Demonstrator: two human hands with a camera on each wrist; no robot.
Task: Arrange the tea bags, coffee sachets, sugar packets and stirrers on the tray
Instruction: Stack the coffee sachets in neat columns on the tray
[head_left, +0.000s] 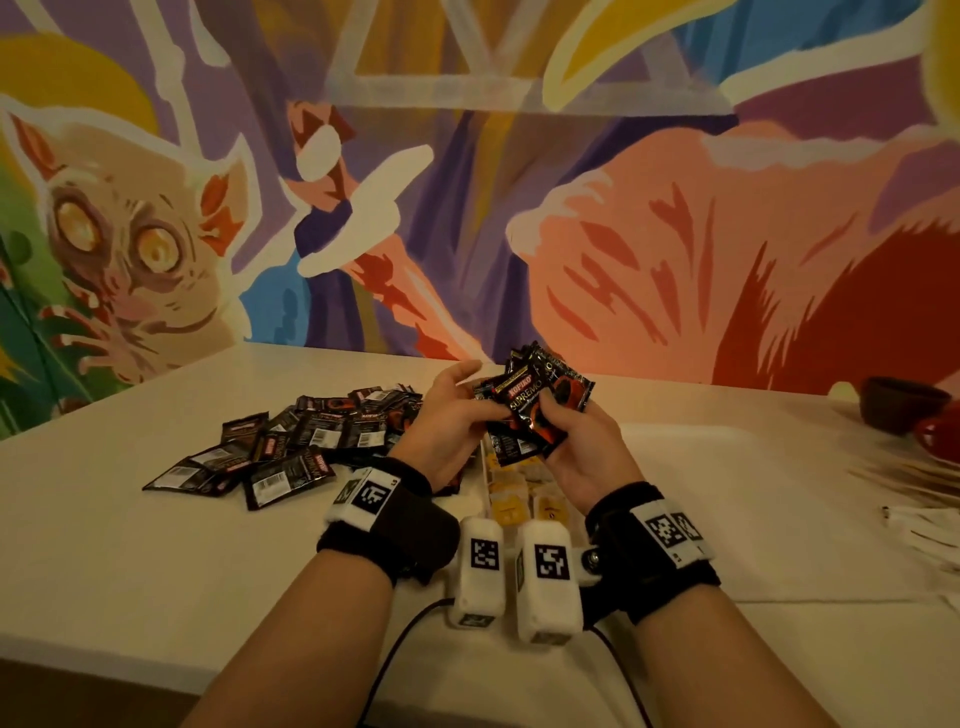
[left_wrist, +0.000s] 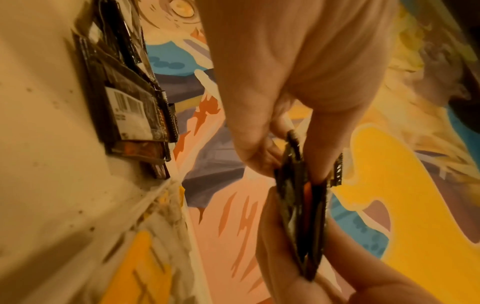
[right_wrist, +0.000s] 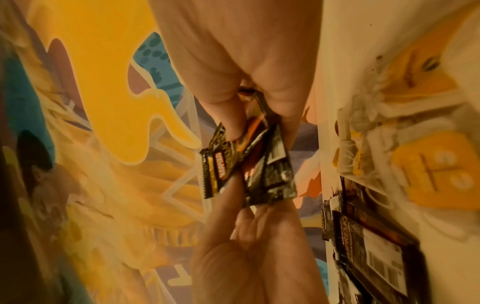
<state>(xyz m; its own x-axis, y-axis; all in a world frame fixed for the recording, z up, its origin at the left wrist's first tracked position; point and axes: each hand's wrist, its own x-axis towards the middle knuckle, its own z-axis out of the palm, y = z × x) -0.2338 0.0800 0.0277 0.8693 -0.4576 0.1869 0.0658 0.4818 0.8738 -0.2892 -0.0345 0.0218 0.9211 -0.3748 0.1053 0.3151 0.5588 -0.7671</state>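
Both hands hold one fanned bunch of black coffee sachets (head_left: 535, 410) above the tray's left end. My left hand (head_left: 480, 397) pinches the bunch from the left, thumb on its front; the left wrist view shows that pinch on the sachets (left_wrist: 301, 205). My right hand (head_left: 558, 428) grips the bunch from below and right, thumb on top, as in the right wrist view (right_wrist: 255, 162). A loose pile of coffee sachets (head_left: 291, 441) lies on the table to the left. Yellow-tagged tea bags (head_left: 511, 501) lie in the white tray (head_left: 685, 441), under my hands.
Wooden stirrers (head_left: 904, 478) and white packets (head_left: 930, 530) lie on the table at the right edge. A dark bowl (head_left: 904, 405) and a red cup (head_left: 943, 439) stand at the far right. A painted wall backs the table.
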